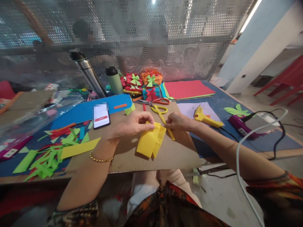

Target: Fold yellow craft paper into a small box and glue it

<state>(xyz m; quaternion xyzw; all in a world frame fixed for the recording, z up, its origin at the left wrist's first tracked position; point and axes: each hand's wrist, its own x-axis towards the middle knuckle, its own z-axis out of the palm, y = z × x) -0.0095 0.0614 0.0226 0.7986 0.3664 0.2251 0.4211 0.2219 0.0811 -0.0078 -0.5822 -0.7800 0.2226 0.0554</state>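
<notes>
My left hand [139, 123] pinches the top edge of a folded yellow paper [150, 140] between thumb and fingers. The paper's layered flaps hang over a brown cardboard sheet [130, 160]. To its right, my right hand [177, 121] is closed at a narrow yellow paper strip [170, 134], fingertips on its middle; the strip slants down toward me. Just beyond the hands lie yellow-handled scissors [163, 109], partly overlapped by the strip, and red-handled scissors [161, 101]. A small yellow-green folded piece [129, 109] stands near my left hand.
Paper scraps [49, 159] and a phone [101, 116] lie left. A glue gun [205, 118] rests on lilac paper [187, 108] at right, near a purple device [243, 127] with cables. Bottles [115, 80], decorated paper boxes [151, 80] and red sheets [189, 89] stand behind.
</notes>
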